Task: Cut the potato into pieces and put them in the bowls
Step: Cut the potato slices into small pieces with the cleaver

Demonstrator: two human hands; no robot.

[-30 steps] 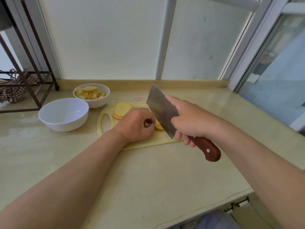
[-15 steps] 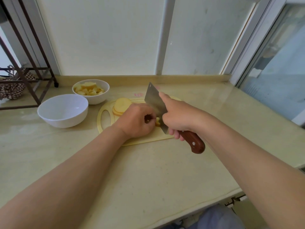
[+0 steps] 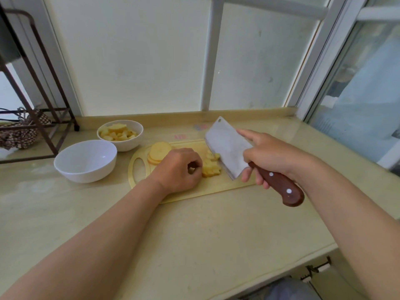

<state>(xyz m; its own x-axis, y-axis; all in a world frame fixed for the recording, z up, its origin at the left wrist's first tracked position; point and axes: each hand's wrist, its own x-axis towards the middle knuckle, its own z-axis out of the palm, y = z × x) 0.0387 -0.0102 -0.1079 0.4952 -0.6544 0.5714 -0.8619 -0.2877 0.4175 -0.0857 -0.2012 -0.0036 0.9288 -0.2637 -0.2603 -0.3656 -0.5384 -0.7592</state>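
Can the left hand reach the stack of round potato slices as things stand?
Likely yes: the stack of round yellow potato slices lies right beside the left hand, with nothing between.

Pale beige stone counter [image 3: 216,234] with a raised back edge, dark metal rack [image 3: 56,135] at far left, patterned brown cloth [image 3: 19,135] on its lower shelf, frosted window panes [image 3: 134,61] behind, white mullion [image 3: 211,61] between them, faint pink marks [image 3: 180,136] on the counter, clear glass [image 3: 363,105] at right.

Two bowls: empty bowl [image 3: 86,174] at the board's [image 3: 216,185] nine o'clock, filled bowl [image 3: 126,145] at eleven. One cleaver [image 3: 227,148], one slice stack [image 3: 159,151], two hands: left hand [image 3: 177,169], right hand [image 3: 270,156].
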